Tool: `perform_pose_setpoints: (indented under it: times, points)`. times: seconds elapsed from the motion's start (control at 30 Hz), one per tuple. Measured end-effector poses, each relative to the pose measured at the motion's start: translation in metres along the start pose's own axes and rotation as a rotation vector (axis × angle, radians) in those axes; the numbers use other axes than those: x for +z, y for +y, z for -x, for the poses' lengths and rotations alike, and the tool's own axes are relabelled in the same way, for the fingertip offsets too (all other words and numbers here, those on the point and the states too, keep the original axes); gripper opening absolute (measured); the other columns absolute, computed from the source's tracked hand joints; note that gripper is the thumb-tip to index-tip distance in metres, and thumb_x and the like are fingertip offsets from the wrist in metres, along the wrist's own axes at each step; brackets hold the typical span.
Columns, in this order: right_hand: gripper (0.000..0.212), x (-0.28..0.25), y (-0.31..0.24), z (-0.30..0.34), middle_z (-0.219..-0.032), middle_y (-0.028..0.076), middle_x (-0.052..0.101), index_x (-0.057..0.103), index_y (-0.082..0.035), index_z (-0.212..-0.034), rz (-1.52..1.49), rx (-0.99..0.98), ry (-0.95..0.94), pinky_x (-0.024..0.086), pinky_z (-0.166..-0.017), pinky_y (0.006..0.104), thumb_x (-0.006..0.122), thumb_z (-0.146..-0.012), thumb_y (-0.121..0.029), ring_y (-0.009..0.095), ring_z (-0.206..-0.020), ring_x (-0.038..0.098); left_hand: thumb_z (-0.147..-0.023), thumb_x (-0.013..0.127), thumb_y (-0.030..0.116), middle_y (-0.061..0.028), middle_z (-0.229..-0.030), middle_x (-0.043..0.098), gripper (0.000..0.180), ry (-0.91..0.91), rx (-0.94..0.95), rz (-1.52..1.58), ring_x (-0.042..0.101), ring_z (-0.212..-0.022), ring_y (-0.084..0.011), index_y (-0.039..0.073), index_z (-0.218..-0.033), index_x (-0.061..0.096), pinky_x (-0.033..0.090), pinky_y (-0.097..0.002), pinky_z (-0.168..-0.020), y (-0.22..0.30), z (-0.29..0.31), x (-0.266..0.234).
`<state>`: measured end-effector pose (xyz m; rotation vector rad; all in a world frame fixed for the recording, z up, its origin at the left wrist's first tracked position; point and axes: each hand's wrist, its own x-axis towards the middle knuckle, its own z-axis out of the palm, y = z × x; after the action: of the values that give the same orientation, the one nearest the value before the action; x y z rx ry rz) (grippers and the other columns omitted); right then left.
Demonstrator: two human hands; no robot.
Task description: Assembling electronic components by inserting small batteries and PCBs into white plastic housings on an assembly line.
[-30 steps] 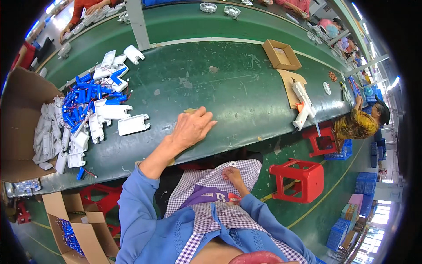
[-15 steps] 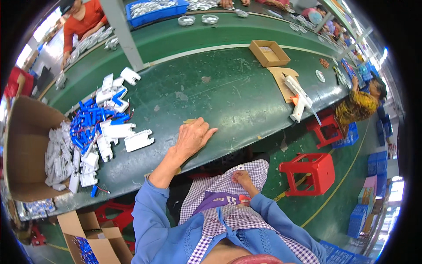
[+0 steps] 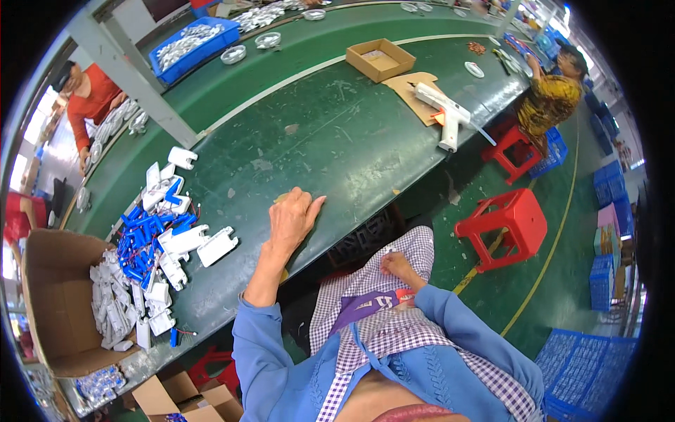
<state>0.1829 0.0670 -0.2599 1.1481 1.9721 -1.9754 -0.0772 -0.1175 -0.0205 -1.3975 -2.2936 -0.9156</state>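
Observation:
My left hand (image 3: 292,216) rests on the green worktable (image 3: 302,155) near its front edge, fingers curled under and thumb out to the right. A small yellowish-brown scrap (image 3: 281,197) shows at its far side; what lies under the fingers is hidden. Over the checked apron (image 3: 344,302) in my lap, my right hand (image 3: 397,264) is loosely closed; its palm is out of sight. Left of my left hand lie white plastic housings (image 3: 217,246) and a heap of blue wired battery cells (image 3: 144,235). A white glue gun (image 3: 446,112) with an orange trigger sits farther right, on flat cardboard (image 3: 411,95).
A cardboard box on its side (image 3: 63,302) holds white parts at the left end. An open carton (image 3: 380,62) stands at the table's back. Beyond runs a green conveyor with a blue tray (image 3: 190,53). Red stools (image 3: 510,225) and a seated co-worker (image 3: 555,88) are at right.
The whole view has turned, so the table and its things appear shifted. My left hand stays on the tabletop and my right hand stays at my lap.

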Motion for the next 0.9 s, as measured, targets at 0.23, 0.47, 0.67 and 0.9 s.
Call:
perform_pose_setpoints:
  times: [0.23,0.47,0.67,0.9]
  points:
    - [0.012,0.002,0.006,0.01,-0.078,0.013,0.066,0.061,0.004,-0.09,0.021,0.036,0.008,0.054,-0.056,0.0268,0.052,-0.087,-0.003,0.017,-0.064,0.064,-0.078,0.068,0.025,-0.0139,-0.066,0.052,0.033,-0.017,-0.039,0.017,0.055,-0.061,-0.0336,0.002,-0.06,0.051,0.042,-0.0426,-0.051,-0.002,0.007,0.008]
    - [0.019,0.002,0.008,0.022,-0.078,0.013,0.066,0.061,0.006,-0.093,0.131,0.069,0.013,0.054,-0.057,0.0265,0.052,-0.09,-0.01,0.017,-0.063,0.064,-0.08,0.066,0.028,-0.0147,-0.067,0.053,0.035,-0.02,-0.07,0.07,0.056,-0.061,-0.0351,0.002,-0.06,0.053,0.042,-0.0439,-0.052,-0.009,0.008,0.008]
    - [0.017,-0.007,-0.016,0.052,-0.083,0.01,0.066,0.06,0.003,-0.099,0.002,-0.029,0.024,0.053,-0.064,0.028,0.053,-0.089,-0.008,0.017,-0.069,0.063,-0.082,0.061,0.041,-0.0135,-0.068,0.058,0.041,0.007,-0.051,0.071,0.059,-0.064,-0.0348,0.004,-0.063,0.06,0.044,-0.0451,-0.054,-0.021,-0.004,0.015]
    - [0.021,-0.067,-0.006,0.114,-0.083,0.012,0.064,0.058,0.005,-0.103,0.009,-0.199,0.624,0.055,-0.057,0.0279,0.051,-0.086,-0.003,0.017,-0.065,0.065,-0.082,0.06,0.043,-0.0109,-0.068,0.059,0.042,-0.029,-0.058,0.038,0.058,-0.064,-0.0324,0.004,-0.066,0.061,0.044,-0.0409,-0.055,-0.025,0.006,0.015]
